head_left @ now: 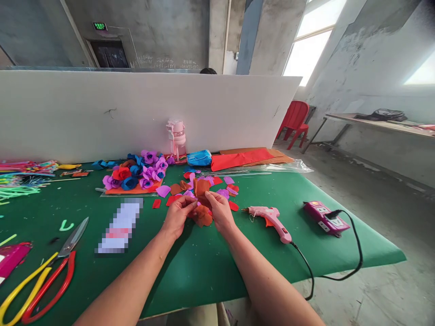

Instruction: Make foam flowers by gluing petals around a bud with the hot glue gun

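Note:
Both of my hands meet over the middle of the green table [190, 280], above scattered red, purple and brown petal pieces [163, 191]. My left hand [179, 214] is closed in a pinch, its fingertips at a brown petal. A brown petal [201, 187] stands up from the fingers of my right hand [220, 209], also pinched. Just below the fingertips lies a brown flower-like piece [203, 216]; whether it joins the held petal cannot be made out. Right of my hands rests a pink glue gun [272, 218], its nozzle pointing left.
Finished paper flowers [136, 171] are heaped at the back left. Large scissors [64, 258] lie at the left. Behind are a pink bottle [177, 139], red paper [241, 158] and a white board [136, 113]. A corded magenta box [324, 216] sits at the right.

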{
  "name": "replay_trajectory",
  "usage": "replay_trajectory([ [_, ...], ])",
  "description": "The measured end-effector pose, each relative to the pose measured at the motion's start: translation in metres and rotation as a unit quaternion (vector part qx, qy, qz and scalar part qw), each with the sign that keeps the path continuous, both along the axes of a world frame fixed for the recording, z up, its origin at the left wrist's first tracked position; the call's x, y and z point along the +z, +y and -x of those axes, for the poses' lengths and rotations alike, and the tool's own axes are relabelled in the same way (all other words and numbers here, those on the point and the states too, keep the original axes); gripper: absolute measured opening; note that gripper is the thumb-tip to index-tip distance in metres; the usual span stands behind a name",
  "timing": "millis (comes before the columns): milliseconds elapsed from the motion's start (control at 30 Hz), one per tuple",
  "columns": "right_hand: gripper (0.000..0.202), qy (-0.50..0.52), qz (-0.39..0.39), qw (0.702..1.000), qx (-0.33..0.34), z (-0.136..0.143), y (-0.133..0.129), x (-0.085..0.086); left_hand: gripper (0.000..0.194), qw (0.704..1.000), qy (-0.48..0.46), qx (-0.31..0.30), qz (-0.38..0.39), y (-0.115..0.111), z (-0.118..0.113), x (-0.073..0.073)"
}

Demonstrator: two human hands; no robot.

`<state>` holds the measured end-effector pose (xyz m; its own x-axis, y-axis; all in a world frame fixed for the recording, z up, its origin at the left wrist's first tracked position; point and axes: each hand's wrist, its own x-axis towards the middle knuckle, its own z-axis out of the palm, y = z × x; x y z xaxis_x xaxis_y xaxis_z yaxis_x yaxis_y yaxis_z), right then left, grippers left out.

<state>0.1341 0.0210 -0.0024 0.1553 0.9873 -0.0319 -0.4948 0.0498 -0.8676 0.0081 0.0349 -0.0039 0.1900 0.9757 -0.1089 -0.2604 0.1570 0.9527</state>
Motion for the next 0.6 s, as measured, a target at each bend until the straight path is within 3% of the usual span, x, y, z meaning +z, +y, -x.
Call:
replay_trajectory([
  [133, 0.024, 0.013, 0.007, 1.0, -0.016, -0.001, 0.0007, -0.001, 0.036, 1.0, -0.021, 0.008, 0.01, -0.0002, 0.001, 0.0015],
  [400, 0.024, 0.009, 0.003, 1.0, -0.018, -0.0007, 0.0019, -0.0028, 0.034, 0.999, 0.042, 0.003, -0.033, -0.0043, -0.0042, 0.0052],
  [600, 0.025, 0.003, -0.018, 1.0, 0.011, 0.0013, 0.0012, -0.0011, 0.036, 0.998, 0.049, -0.006, -0.023, -0.0034, -0.004, 0.0015],
])
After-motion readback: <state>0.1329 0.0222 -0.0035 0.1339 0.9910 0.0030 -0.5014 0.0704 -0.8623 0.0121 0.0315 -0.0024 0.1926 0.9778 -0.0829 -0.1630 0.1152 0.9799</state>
